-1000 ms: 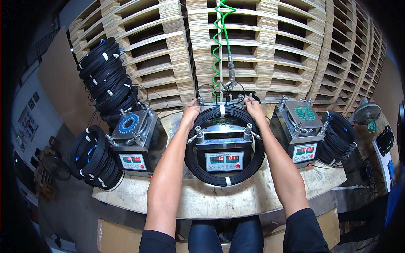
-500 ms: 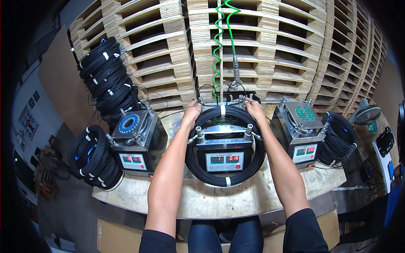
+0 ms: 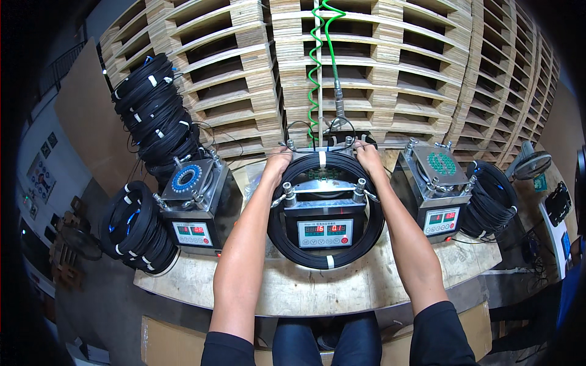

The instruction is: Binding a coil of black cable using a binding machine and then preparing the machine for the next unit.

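A coil of black cable (image 3: 282, 244) with white ties hangs around the middle metal clamp machine (image 3: 325, 210), which has a lit display panel (image 3: 325, 233). At the far left corner of that machine is my left hand (image 3: 279, 160), fingers closed beside a metal post (image 3: 291, 145). My right hand (image 3: 368, 158) is closed by the far right post (image 3: 349, 142). What the fingertips of either hand grip is too small and partly hidden. Small green pieces (image 3: 323, 174) show on the machine's plate inside the coil. A thin black cable loops behind the posts.
Similar machines stand at left (image 3: 190, 210) and right (image 3: 434, 192), holding blue and green pieces. Black cable coils are stacked at left (image 3: 152, 116) and right (image 3: 491, 201). Wooden pallets (image 3: 366, 55) rise behind the table (image 3: 305, 293). A green coiled air hose (image 3: 332, 55) hangs down.
The digits on the machines' displays have changed. The green hose and its metal end have swung slightly left. My hands and the cable coil stay almost in place.
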`<state>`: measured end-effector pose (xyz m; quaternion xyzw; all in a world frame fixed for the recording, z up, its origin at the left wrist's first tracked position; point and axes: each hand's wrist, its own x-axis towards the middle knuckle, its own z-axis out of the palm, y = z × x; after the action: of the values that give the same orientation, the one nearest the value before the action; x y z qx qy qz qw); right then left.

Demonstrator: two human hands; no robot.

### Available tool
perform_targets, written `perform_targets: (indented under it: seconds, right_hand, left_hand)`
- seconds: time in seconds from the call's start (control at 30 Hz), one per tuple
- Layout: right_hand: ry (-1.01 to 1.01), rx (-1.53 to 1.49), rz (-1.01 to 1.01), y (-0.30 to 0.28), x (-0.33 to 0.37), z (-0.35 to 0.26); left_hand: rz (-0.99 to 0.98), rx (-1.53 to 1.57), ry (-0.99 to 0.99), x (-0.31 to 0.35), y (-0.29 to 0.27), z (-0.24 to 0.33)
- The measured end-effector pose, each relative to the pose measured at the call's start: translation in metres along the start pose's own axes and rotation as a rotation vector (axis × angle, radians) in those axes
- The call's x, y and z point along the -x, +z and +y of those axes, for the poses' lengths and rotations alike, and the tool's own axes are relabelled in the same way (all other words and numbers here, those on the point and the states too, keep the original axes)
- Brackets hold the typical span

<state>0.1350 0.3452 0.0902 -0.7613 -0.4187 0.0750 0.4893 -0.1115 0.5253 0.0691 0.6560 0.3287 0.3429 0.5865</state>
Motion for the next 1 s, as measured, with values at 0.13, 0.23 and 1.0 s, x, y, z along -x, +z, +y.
perform_targets:
  seconds: [0.13, 0.23, 1.0]
  right_hand:
    - [-0.068, -0.095, -0.036, -0.008, -0.016, 0.027]
    - [-0.157, -0.133, -0.019, -0.001, -0.011, 0.021]
    - [-0.044, -0.113, -0.021, -0.006, -0.013, 0.024]
  left_hand:
    - [-0.071, 0.010, 0.028, 0.003, 0.018, 0.016]
    - [0.094, 0.011, 0.034, 0.005, 0.016, 0.013]
    - [0.236, -0.085, 0.096, 0.012, 0.026, 0.021]
